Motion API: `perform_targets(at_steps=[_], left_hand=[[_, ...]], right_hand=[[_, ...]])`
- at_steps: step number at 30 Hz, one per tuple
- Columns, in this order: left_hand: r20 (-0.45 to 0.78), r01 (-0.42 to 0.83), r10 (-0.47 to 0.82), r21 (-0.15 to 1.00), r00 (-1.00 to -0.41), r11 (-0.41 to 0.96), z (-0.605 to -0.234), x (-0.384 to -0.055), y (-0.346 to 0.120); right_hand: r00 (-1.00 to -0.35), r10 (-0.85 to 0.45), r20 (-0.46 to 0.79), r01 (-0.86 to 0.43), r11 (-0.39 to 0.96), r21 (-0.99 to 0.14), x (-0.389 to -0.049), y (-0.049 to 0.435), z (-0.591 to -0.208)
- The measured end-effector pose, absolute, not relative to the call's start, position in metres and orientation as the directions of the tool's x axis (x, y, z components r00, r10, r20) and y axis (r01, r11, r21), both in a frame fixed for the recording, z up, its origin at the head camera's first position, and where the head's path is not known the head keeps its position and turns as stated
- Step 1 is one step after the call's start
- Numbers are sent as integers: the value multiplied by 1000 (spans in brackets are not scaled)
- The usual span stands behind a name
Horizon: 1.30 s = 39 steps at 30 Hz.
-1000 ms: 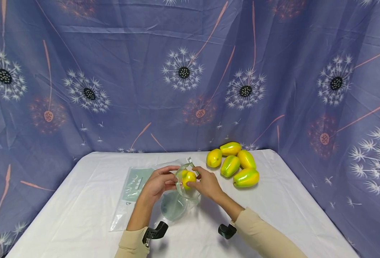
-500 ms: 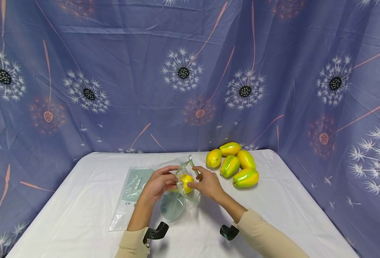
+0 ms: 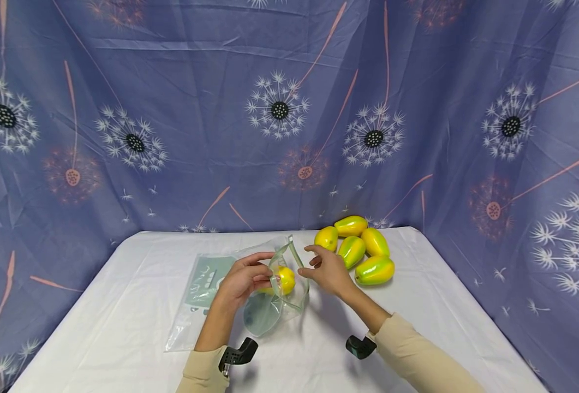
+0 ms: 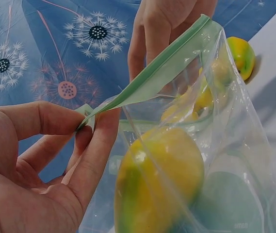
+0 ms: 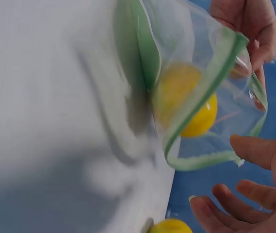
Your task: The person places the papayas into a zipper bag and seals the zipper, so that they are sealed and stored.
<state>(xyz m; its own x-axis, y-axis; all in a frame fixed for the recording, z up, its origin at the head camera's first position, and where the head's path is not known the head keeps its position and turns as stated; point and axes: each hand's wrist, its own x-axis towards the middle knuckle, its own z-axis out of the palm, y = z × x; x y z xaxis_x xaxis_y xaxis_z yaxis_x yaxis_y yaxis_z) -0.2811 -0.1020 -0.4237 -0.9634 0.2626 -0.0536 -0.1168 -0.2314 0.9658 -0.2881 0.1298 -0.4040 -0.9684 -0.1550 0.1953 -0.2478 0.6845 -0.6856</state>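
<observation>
A clear zip bag with a pale green rim (image 3: 296, 254) stands with its mouth spread. Inside it lies one yellow-green papaya (image 3: 285, 280), seen through the plastic in the left wrist view as a papaya (image 4: 157, 184). My left hand (image 3: 242, 279) pinches the bag's rim between thumb and fingers. To the right of the mouth is my right hand (image 3: 329, 270), fingers spread and holding nothing; its thumb tip is close to the green rim (image 5: 201, 92), and I cannot tell whether it touches.
A flat clear bag with a green print (image 3: 208, 284) lies under and left of my left hand. Several loose papayas (image 3: 375, 270) sit in a group at the table's back right. A patterned curtain (image 3: 196, 136) hangs behind the white table (image 3: 122, 327).
The papaya has slid down into the bag and my right hand has let go of it. That hand has drawn back to the right. The left hand stays at the rim.
</observation>
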Motion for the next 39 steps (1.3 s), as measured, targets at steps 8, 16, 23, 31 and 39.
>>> perform_targets(at_steps=[8,16,23,31,39], left_hand=[[-65,-124,248,966,-966,-227,-422,-280,-102],[-66,-125,254,966,-965,-226,-422,-281,-102],[-65,-125,252,966,-965,-227,-424,-282,-102],[-57,-118,253,965,-966,-233,-425,-283,-105],[-49,-119,261,958,-964,-260,-423,-282,-106]], right_hand=[[-979,-146,142,-204,710,-674,-290,155,-390],[-978,-171,120,-206,701,-682,-297,188,-377],[-983,-159,94,-182,732,-657,-301,217,-367],[-984,-152,93,-177,767,-617,-304,245,-364],[-992,-118,40,-117,777,-619,-304,280,-368]])
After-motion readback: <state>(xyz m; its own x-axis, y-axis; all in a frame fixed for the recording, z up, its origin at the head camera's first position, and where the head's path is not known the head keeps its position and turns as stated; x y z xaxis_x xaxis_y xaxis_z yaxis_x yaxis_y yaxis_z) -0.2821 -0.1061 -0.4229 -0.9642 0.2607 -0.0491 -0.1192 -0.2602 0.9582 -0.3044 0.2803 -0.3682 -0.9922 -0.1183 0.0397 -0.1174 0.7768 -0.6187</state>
